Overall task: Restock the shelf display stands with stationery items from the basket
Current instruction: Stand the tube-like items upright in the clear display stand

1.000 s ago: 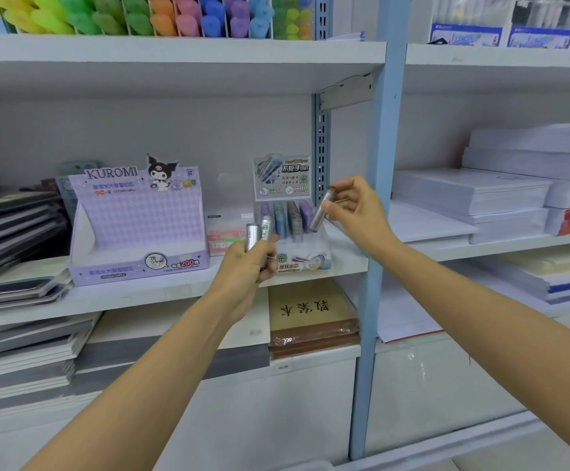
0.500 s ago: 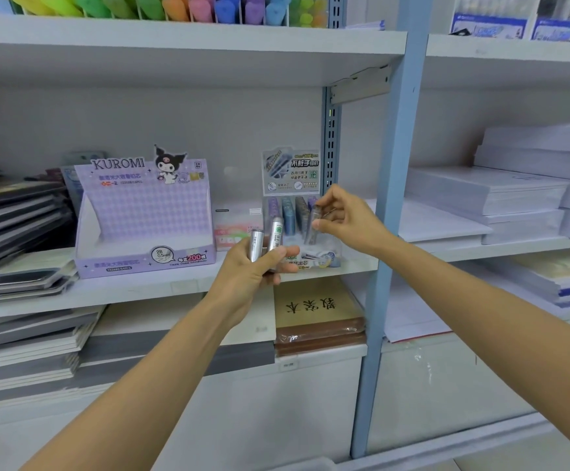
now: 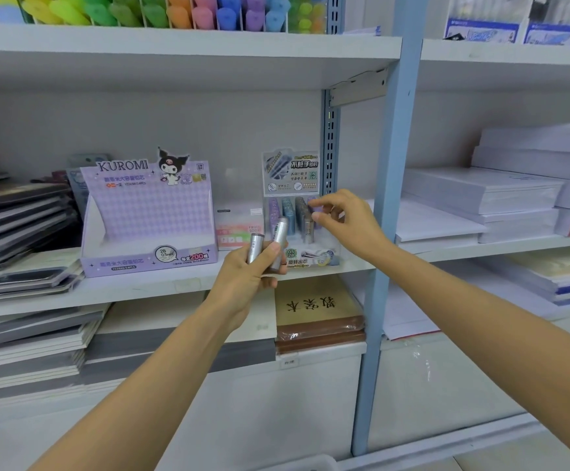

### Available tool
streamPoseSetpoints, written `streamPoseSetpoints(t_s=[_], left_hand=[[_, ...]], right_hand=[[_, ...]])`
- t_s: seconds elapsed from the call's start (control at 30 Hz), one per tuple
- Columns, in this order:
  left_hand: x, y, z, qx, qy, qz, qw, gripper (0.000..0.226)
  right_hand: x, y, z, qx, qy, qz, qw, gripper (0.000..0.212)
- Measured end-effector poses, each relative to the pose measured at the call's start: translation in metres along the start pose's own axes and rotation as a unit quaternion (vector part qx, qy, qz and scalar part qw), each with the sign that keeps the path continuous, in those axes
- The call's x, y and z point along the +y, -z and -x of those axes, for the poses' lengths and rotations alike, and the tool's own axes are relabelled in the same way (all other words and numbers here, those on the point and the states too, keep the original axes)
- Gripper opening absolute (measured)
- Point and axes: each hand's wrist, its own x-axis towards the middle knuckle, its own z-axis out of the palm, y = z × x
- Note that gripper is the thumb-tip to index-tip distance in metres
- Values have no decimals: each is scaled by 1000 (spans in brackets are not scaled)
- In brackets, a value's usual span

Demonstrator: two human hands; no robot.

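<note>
Here, the left hand (image 3: 246, 277) has its grip closed round two silver lead tubes (image 3: 278, 239), held roughly upright in front of the shelf (image 3: 140, 287) edge, just before the clear display stand (image 3: 307, 260). The right hand (image 3: 348, 222) reaches into that stand, its thumb tip at the top of a grey tube (image 3: 308, 231) standing among the coloured ones. I cannot tell whether its grip pinches the tube or merely touches it. A purple Kuromi box (image 3: 147, 215) sits further left on the shelf.
</note>
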Motion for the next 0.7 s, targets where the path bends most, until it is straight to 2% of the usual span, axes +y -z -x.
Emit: streamPoseSetpoints(t_s=[0.07, 0.17, 0.27, 0.4, 0.5, 0.6, 0.7], left_hand=[[1, -1, 2, -12, 3, -9, 1000, 26], [3, -5, 4, -26, 1, -13, 1000, 25], [5, -10, 8, -42, -13, -12, 999, 24], [10, -13, 13, -41, -10, -23, 999, 26], [11, -11, 11, -8, 17, -36, 999, 29], [9, -7, 7, 7, 44, -47, 998, 27], [8, -6, 6, 14, 70, -10, 997, 24]], right_hand=[[-9, 3, 6, -29, -17, -128, 991, 24], [-22, 4, 14, -156, -59, -329, 929, 27], [-24, 1, 20, -203, -56, -369, 905, 30], [-23, 5, 21, -168, -54, -379, 909, 24], [-24, 12, 16, -95, -66, -382, 917, 19], [-20, 18, 10, -20, -63, -304, 950, 18], [-12, 17, 7, 21, -63, -206, 976, 19]])
